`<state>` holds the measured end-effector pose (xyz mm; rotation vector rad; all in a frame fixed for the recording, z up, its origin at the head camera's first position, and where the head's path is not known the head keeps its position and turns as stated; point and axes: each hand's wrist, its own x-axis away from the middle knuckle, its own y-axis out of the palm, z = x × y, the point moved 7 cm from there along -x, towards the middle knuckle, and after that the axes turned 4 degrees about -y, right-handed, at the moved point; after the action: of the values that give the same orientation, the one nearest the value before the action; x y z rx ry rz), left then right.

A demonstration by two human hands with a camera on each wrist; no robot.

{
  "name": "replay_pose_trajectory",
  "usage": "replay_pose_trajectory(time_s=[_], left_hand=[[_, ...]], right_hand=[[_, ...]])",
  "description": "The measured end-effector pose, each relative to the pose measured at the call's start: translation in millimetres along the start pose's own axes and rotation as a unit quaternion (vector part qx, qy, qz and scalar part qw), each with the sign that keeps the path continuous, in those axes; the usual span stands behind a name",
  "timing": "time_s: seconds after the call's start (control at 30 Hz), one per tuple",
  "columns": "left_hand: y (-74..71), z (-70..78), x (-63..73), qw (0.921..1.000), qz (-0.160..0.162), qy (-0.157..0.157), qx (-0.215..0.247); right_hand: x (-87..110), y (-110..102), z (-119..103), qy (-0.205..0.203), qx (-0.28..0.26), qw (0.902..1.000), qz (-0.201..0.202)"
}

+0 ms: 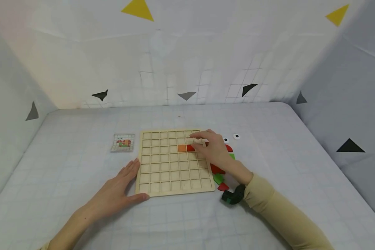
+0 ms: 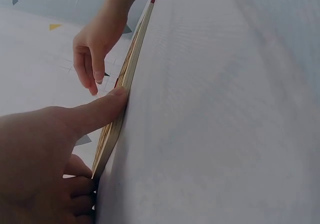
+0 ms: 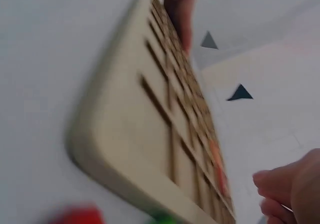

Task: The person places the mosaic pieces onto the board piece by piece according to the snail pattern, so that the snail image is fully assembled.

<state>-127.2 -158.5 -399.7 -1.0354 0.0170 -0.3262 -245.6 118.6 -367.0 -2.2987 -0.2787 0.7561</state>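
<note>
The tabletop (image 1: pixel 87 139) carries a grid board (image 1: pixel 166 158), laid flat between the hands; its outline is near square, so no clear long axis shows. The left hand (image 1: pixel 118 189) is spread, its fingertips on the board's left edge and its thumb at the near left corner; it grips no loose piece. The right hand (image 1: pixel 217 151) is above the board's right side, thumb and forefinger parted; no piece is visible between them. A picture card (image 1: pixel 123 143) lies just beyond the left fingertips, left of the board.

Loose red pieces (image 1: pixel 217 169) and green pieces (image 1: pixel 219 178) lie along the board's right edge, partly under the right forearm. An orange tile (image 1: pixel 182 148) and a red tile (image 1: pixel 190 148) sit side by side, their row running left to right. The right hand is nearer this row. Two eye discs (image 1: pixel 236 136) lie beyond the right hand.
</note>
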Motion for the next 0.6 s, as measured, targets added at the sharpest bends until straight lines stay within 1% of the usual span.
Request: replay_pose_trajectory(time_s=[0.07, 0.17, 0.23, 0.33, 0.47, 0.53, 0.6], left_hand=[[0.7, 0.0, 0.4, 1.0, -0.001, -0.001, 0.002], [1.9, 0.6, 0.0, 1.0, -0.004, -0.002, 0.006], [2.1, 1.3, -0.2, 1.0, -0.004, -0.003, 0.006], [1.0, 2.6, -0.3, 1.0, -0.003, -0.003, 0.004], [0.8, 2.0, -0.7, 1.0, -0.002, -0.003, 0.001], [1.6, 0.5, -0.9, 1.0, -0.004, -0.003, -0.001], [1.9, -1.3, -0.5, 1.0, -0.005, -0.005, -0.003]], right_hand=[[0.4, -9, 6, 0.006, -0.008, 0.9999, -0.01], [3.5, -23, 18, 0.016, 0.006, 0.9997, -0.017], [7.3, -32, 30, 0.02, 0.014, 0.9996, -0.016], [14.2, -43, 50, 0.042, 0.02, 0.9988, -0.017], [23.4, -50, 71, 0.07, 0.03, 0.9969, -0.019], [26.6, -49, 76, 0.072, 0.034, 0.9967, -0.017], [28.4, -47, 80, 0.065, 0.029, 0.9974, -0.011]])
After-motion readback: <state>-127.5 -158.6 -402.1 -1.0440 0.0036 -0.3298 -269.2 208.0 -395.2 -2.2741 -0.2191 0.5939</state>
